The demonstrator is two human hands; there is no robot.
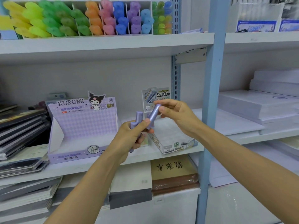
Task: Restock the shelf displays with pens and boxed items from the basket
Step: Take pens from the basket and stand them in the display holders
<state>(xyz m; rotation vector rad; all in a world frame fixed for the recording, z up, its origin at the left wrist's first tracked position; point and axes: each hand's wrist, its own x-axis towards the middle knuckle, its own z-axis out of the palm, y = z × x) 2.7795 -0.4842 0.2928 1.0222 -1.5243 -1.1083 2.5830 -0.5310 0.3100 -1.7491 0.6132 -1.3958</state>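
Left hand (pixel 131 135) grip closed round several purple tubes (pixel 139 118), right hand (pixel 175 115) pinching one purple tube (pixel 153 114) above them; both hover over shelf edge (pixel 80 168), beside empty Kuromi display box (pixel 80 126)

Pale grey metal shelf (pixel 100 165) bearing open lilac Kuromi cardboard display box (pixel 80 131), white lead-refill box (pixel 174 139), stacked dark notebooks (pixel 21 125).

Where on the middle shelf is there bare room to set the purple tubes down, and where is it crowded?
The Kuromi display box looks empty inside, between its side walls. A bare strip of shelf also lies right of the white box, before the upright post. It is crowded left of the Kuromi box, where dark notebooks pile up.
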